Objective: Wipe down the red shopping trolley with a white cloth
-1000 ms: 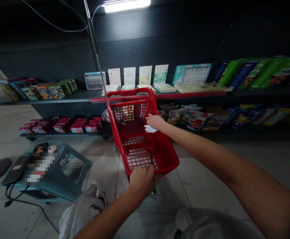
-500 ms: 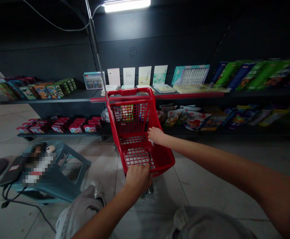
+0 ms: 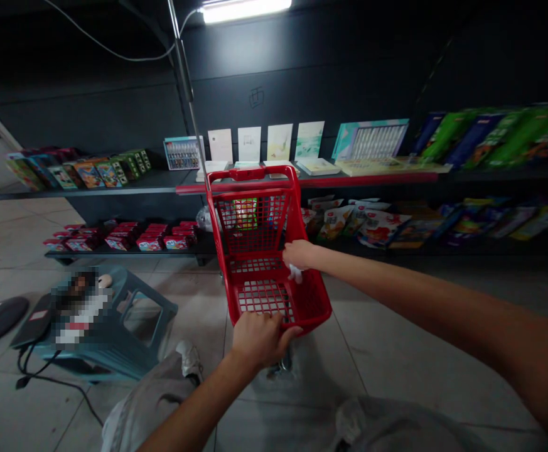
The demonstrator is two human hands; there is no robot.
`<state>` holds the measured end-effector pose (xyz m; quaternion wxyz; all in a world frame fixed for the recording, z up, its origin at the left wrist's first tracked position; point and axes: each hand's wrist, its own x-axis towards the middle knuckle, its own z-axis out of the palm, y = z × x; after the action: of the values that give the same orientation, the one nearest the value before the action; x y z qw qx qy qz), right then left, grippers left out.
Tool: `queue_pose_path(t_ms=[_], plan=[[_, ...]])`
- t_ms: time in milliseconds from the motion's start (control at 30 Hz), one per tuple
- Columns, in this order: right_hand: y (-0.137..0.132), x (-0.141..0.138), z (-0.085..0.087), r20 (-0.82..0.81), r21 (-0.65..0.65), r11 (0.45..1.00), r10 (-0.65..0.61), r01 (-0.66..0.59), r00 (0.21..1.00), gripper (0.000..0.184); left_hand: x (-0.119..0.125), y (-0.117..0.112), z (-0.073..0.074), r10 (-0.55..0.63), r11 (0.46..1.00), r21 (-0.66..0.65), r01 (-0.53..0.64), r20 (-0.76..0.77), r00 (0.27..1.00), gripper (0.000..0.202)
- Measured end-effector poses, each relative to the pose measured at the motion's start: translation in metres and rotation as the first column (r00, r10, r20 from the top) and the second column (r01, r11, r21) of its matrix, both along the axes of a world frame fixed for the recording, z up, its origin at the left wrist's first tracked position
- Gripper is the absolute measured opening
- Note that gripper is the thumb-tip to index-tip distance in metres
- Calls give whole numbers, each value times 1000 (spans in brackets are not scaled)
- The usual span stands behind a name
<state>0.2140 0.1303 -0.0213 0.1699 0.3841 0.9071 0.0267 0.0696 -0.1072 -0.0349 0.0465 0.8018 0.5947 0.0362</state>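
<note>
The red plastic mesh shopping basket (image 3: 224, 257) stood on the tiled floor (image 3: 302, 376); it looked light and stiff, best held by its rim; the left grip (image 3: 259, 342) was closed over the near rim; the right grip (image 3: 298, 254) was closed on a white cloth (image 3: 295, 273) inside, before a dark shelf (image 3: 90, 191)

A pixelated patch (image 3: 81, 306) blurred whatever lay on the teal plastic stool (image 3: 113, 355). The right hand (image 3: 298, 254) partly hid a small white scrap (image 3: 295, 274), too small to identify, and the mesh of the red shopping basket (image 3: 250, 174) obscured a packet (image 3: 246, 213) inside. The picture's right edge cut off the green boxes (image 3: 528, 135).
</note>
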Motion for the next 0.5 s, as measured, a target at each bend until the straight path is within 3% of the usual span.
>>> queue_pose_path(t_ms=[100,167,367,500], plan=[[22,-2,19,136,118,983,124,-141,983,20,-7,3,1,13,1000,-6,-13,5,1000,66],[35,-1,29,124,223,961,138,-163,983,22,-12,4,1,13,1000,-5,-13,8,1000,67],[65,8,51,64,359,933,-13,-11,998,21,-32,6,0,27,999,33,-27,8,1000,66],[72,19,62,4,447,894,-30,26,1000,25,-46,6,0,2,999,44,-2,-3,1000,67]])
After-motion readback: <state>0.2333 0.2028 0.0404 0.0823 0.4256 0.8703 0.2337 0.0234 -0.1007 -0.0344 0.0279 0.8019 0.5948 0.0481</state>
